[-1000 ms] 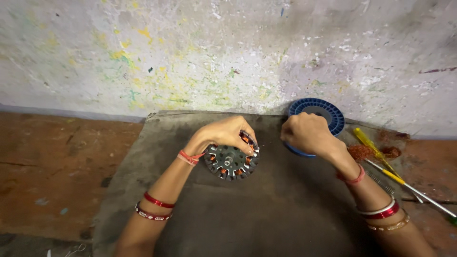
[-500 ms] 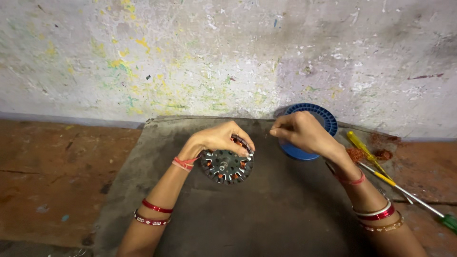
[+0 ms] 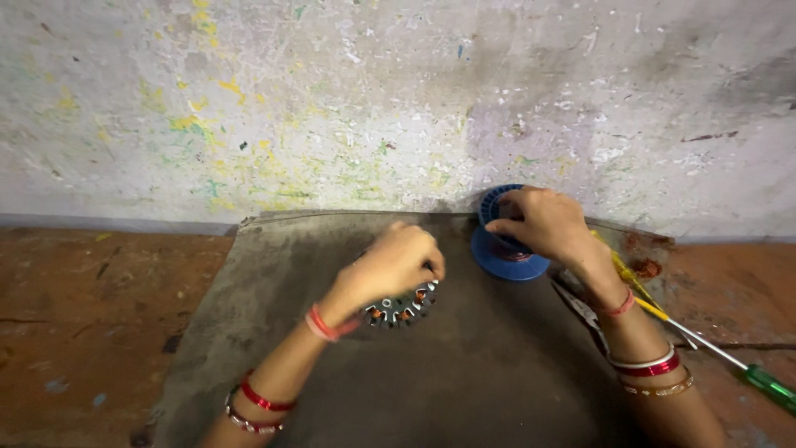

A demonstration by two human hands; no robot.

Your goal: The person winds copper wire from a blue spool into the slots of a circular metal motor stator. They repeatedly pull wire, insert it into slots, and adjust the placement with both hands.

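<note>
1. Head view, as I read it from my station: a pale plastered wall [image 3: 398, 91] flecked with yellow and green paint fills the far half of the scene.
2. Below it I see a worn reddish-brown floor [image 3: 91, 307], running left and right.
3. A grey-brown cloth mat [image 3: 464, 382] lies on that floor in the middle, its far edge against the foot of the wall.
4. On the right far part of the mat stands a blue plastic spool with round flanges [image 3: 497, 259].
5. The right hand [image 3: 543, 224] rests on top of the spool, fingers curled over its upper flange; I cannot tell whether they clamp it or only touch it.
6. The left hand [image 3: 394, 267] is closed over the far side of a round dark metal stator ring with copper-wound teeth [image 3: 404, 308], which lies on the mat near its centre, left of the spool and apart from it. The fingers are bent down onto the ring; whether they pinch anything finer, I cannot tell.
7. Both wrists wear red and silver bangles.
8. Right of the right forearm, a long screwdriver with a green translucent handle [image 3: 767, 387] lies on the floor, its shaft pointing towards the spool.
9. A yellow-handled tool [image 3: 626, 274] lies just beside it, nearer the wall.
10. Small metal pliers [image 3: 580, 305] lie on the mat, partly hidden by the right wrist.
</note>
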